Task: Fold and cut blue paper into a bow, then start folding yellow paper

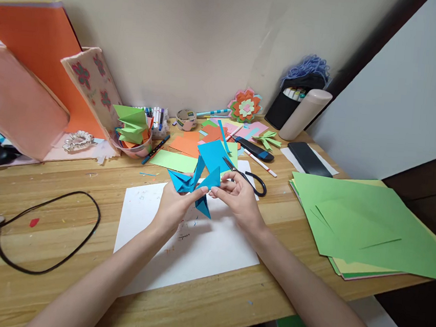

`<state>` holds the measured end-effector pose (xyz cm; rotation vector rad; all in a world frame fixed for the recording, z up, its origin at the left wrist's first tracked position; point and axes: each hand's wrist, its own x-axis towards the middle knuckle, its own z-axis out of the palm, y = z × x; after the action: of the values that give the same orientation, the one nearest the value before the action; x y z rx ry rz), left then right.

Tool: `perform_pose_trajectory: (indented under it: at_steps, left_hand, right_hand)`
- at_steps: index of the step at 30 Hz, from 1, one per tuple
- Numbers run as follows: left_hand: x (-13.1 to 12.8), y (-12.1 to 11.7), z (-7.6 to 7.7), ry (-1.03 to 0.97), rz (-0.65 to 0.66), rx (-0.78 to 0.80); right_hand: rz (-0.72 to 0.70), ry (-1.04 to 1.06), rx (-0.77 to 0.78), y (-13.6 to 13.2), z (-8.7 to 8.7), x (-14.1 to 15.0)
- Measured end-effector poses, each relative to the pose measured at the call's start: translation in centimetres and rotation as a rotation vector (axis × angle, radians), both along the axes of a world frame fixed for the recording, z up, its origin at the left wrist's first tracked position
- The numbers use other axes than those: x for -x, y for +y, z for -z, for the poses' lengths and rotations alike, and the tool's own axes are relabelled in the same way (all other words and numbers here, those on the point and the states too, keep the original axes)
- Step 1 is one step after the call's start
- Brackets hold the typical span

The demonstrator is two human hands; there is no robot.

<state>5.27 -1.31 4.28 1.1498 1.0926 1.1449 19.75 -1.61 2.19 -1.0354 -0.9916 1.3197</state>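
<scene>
A blue folded-paper piece with several pointed arms, like a pinwheel or star (212, 179), is held above a white sheet of paper (209, 255). My left hand (173, 203) grips it from the left, its thumb pressed along the middle. At the right-hand point, my right hand (240, 201) pinches the paper between thumb and fingers. Just behind the right hand lie black-handled scissors (256, 183), partly hidden by the fingers. A flat blue paper piece (214, 155) rests on the desk beyond the folded one.
Green sheets (354, 223) are stacked at the right, near a dark phone (309, 159). Behind are a utility knife (253, 149), a tape roll (186, 120), a paper flower (245, 106) and a pale bottle (305, 115). A black cable (96, 224) loops at the left.
</scene>
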Motion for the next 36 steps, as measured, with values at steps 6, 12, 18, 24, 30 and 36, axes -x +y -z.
perform_pose_trajectory:
  at_steps: [6, 12, 18, 24, 30, 36]
  left_hand:
    - [-0.1, -0.2, 0.3, 0.049, -0.028, 0.011]
    - [0.0, 0.1, 0.1, 0.009, 0.005, 0.023]
    - [0.7, 0.6, -0.4, 0.004, 0.06, 0.058]
    - [1.5, 1.0, -0.8, 0.13, 0.242, 0.175]
    - [1.8, 1.6, 0.0, 0.232, 0.205, 0.143]
    - [1.3, -0.2, -1.4, 0.498, -0.266, -0.187]
  right_hand:
    - [0.053, 0.025, 0.017, -0.1, -0.3, 0.3]
    - [0.036, 0.064, 0.054, 0.2, -0.1, 0.1]
    - [-0.082, 0.066, 0.107, 0.4, -0.5, -0.6]
    - [-0.295, -0.135, 0.073, 0.6, -0.6, -1.4]
    - [-0.223, -0.084, 0.155, 0.6, -0.1, -1.4]
    - [0.089, 0.136, 0.192, 0.7, 0.3, -0.5]
